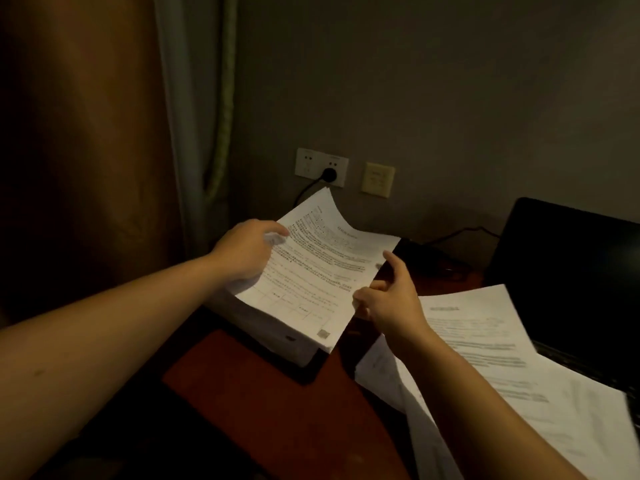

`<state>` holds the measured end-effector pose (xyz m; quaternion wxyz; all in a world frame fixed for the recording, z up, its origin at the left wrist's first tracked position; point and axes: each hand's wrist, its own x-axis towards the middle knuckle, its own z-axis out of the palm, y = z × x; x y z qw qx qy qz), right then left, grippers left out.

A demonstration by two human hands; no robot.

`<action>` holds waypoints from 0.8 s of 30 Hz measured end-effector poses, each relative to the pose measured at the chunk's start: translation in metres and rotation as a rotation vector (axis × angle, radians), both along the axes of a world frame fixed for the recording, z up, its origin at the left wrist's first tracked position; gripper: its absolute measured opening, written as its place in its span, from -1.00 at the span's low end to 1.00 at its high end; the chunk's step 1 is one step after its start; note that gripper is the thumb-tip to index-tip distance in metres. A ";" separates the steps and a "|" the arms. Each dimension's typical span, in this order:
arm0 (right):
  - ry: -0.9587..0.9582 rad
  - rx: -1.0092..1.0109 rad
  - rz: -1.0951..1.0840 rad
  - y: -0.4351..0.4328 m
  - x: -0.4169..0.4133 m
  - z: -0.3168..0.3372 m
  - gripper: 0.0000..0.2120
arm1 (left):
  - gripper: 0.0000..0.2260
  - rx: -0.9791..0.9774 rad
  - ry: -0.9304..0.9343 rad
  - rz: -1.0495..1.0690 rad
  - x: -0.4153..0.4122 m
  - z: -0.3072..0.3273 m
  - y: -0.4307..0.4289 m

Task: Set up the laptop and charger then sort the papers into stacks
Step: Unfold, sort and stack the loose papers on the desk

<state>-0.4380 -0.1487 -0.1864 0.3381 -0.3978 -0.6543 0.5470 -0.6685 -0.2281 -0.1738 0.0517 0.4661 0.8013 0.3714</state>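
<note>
A thick stack of printed papers [311,271] sits raised on a dark block at the back left of the reddish desk [263,393]. My left hand [246,251] grips the stack's left edge, thumb on the top sheet. My right hand [388,292] pinches the right edge of the top sheets, index finger lifted. More loose papers [502,368] lie spread at the right, partly over the keyboard of the open black laptop [571,278]. A black plug [328,174] sits in the wall socket, and its cable drops behind the stack.
A thin black cable [460,233] runs along the wall toward the laptop. A beige wall plate [378,179] is to the right of the white socket panel. Curtains [145,133] hang at the left beside the desk.
</note>
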 end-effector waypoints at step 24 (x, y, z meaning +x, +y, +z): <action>-0.731 0.635 -0.046 0.019 0.153 -0.014 -0.76 | -0.57 -0.276 0.482 -0.383 0.180 -0.008 -0.002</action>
